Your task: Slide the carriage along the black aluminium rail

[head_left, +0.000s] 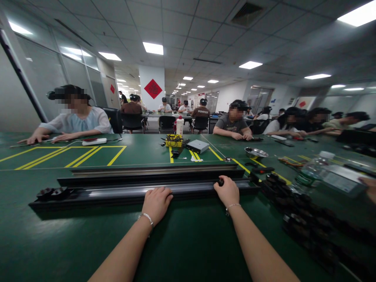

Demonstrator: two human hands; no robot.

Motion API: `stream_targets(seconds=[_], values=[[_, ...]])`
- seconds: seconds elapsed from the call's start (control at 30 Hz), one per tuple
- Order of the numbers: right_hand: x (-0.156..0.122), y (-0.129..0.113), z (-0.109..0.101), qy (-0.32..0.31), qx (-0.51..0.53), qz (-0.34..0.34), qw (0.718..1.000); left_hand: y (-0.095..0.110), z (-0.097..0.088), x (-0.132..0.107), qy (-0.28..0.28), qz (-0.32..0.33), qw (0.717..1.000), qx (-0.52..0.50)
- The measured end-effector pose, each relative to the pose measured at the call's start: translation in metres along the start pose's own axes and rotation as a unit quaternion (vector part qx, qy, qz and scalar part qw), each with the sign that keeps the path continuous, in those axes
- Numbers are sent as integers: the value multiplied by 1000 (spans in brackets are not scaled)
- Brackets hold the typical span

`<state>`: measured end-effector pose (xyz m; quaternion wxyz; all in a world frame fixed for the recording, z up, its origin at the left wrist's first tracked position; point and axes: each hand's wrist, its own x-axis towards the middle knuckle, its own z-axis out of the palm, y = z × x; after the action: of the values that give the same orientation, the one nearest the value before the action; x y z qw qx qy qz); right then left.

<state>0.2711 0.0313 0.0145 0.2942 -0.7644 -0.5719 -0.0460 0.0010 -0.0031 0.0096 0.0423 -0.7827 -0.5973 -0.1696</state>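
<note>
A long black rail [117,192] with a shiny channel lies lengthwise across the green table before me. My left hand [156,201] is curled over its near edge, around the middle, the fingertips partly hidden. Farther right, my right hand [227,190] pinches a small black part [220,182] at the channel; most of that part is hidden by the fingers. Small black pieces with prongs [54,192] sit in the rail's left end. Just behind, two more long dark strips [152,171] run parallel to it.
Many black parts [305,215] are heaped to my right, near a plastic bottle [313,172] and a grey box [343,180]. Farther back stand a metal bowl [256,152], a silver box [197,146] and a yellow basket [174,141] of cables. Other people sit around the table.
</note>
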Motion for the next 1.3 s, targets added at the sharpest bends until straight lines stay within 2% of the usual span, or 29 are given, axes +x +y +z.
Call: stream_targets(seconds=[0.53,0.73,1.03,1.3], values=[[-1,2,3,17,-6,8,1000,-1,1,0,3,1,1000,-3],[0,5,8,4,-2,12,1000,-3,2,0,11,13,1000,0],[4,7,0,-1,-6,21,1000,-2,2,1,2,6,1000,2],[5,7,-1,-1,-8,17,1000,-4,6,0,17,13,1000,0]])
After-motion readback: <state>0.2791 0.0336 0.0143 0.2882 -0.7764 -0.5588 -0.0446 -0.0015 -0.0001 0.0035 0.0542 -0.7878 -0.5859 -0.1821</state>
